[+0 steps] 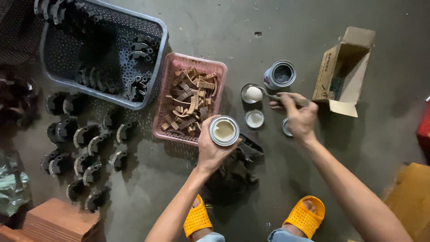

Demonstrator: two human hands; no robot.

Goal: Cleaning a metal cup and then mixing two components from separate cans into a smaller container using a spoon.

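Observation:
My left hand grips an open tin can with cream-coloured paste inside, held above the floor. My right hand holds a thin metal tool whose tip carries a white blob over a small round lid. A second lid with white paste lies just below it. Another open tin with a dark inside stands beside them. A third small lid peeks out under my right wrist.
A pink basket holds several tan curved strips. A grey perforated crate and the floor to the left hold several dark curved metal parts. An open cardboard box lies at right. A black cloth lies by my yellow sandals.

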